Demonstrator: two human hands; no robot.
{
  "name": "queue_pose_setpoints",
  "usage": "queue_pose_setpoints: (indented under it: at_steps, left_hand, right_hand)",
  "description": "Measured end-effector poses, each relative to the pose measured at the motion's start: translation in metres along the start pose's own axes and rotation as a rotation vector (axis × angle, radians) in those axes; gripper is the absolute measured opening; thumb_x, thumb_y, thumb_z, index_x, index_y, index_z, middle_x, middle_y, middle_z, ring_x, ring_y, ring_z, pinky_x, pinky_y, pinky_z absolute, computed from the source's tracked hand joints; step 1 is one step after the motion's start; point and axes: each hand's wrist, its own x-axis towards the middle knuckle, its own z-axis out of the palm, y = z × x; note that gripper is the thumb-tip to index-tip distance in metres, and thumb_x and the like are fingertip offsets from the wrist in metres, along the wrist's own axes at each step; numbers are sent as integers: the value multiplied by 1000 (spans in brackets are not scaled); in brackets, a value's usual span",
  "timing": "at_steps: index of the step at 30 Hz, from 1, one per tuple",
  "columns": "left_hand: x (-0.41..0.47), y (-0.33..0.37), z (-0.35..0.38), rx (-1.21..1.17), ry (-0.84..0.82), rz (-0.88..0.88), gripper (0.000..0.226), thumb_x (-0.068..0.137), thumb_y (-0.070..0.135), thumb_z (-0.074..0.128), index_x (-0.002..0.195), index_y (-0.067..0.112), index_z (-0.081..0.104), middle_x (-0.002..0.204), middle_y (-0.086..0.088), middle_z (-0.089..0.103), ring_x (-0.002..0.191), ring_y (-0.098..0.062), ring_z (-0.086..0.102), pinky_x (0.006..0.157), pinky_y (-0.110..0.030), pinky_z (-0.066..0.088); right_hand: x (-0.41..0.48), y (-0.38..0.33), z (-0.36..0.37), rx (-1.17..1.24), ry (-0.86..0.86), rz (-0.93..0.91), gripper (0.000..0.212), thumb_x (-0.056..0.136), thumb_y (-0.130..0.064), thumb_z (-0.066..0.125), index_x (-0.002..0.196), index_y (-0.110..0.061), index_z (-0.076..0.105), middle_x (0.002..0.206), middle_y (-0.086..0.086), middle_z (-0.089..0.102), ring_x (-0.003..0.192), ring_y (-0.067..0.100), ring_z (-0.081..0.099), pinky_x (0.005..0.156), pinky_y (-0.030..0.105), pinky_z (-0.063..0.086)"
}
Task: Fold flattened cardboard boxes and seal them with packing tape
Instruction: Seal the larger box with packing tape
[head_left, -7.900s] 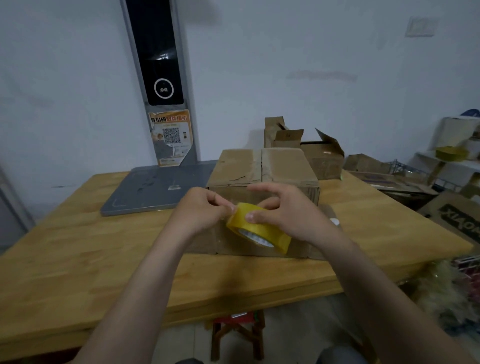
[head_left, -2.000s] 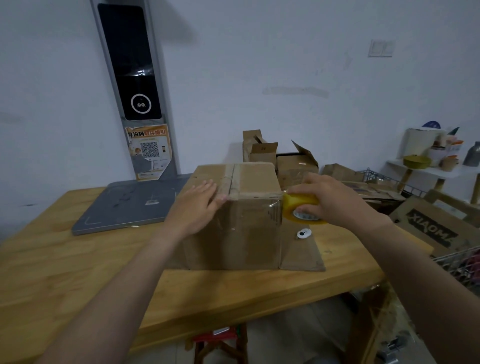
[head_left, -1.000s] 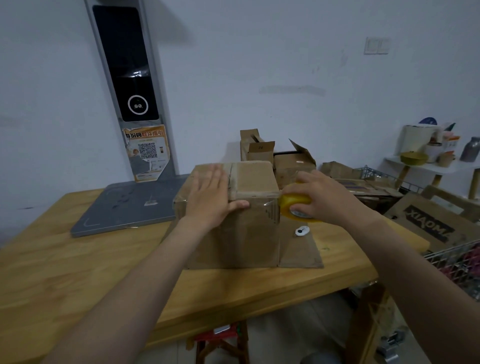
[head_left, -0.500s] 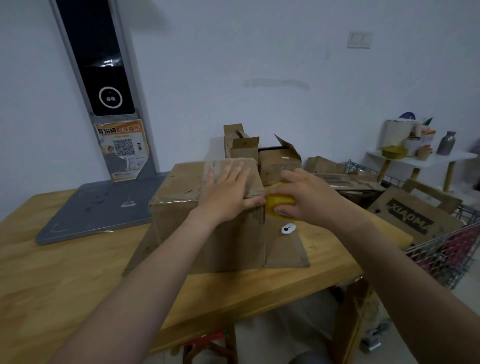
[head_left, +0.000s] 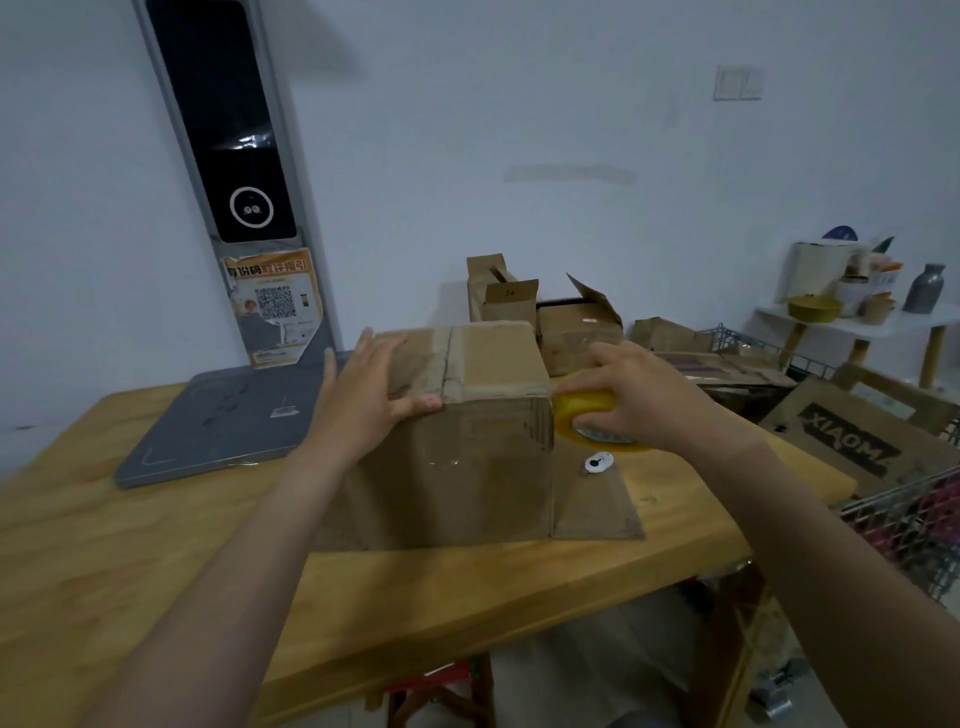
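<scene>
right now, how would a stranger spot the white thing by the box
On the wooden table stands a cardboard box, with a flat flap at its right. On that flap, below the yellow tape roll, sits a small white disc with a black mark, the only white thing there.

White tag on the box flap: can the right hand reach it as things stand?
Probably: the tag lies uncovered close by the right hand, though that hand grips the tape roll.

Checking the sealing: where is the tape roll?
Head view, right of centre: the right hand grips the tape roll at the top right corner of the cardboard box.
</scene>
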Motion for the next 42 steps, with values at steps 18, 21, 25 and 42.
queue_pose_setpoints:
  at_steps: [18,21,25,42]
  left_hand:
    - [-47,-59,-16,-384,227,-462,37,69,46,89,92,20,77,85,8,74,87,-7,68,71,-24,47]
    - [-59,-50,-14,-341,308,-427,15,81,40,83,84,26,79,79,15,71,84,-3,65,70,-22,44]
    - [-67,-42,-10,-361,351,-447,10,91,29,76,83,24,79,76,22,66,78,4,60,71,-18,42]
    - [-60,32,16,295,213,-228,44,99,45,56,124,9,57,161,-19,30,153,-40,19,121,-61,19]
  right_hand:
    - [-3,-7,2,-13,41,24,45,91,-51,68,135,-48,58,121,-6,49,115,18,44,94,38,46]
    - [-3,-10,3,-24,51,15,44,91,-50,68,133,-48,59,114,-8,49,109,17,44,89,37,46]
    - [-4,-9,4,-13,63,18,45,90,-51,68,134,-48,59,114,-8,50,110,17,45,89,37,46]
    - [-5,-2,13,13,130,-9,46,88,-51,70,133,-46,60,114,-7,54,107,16,46,85,32,40]
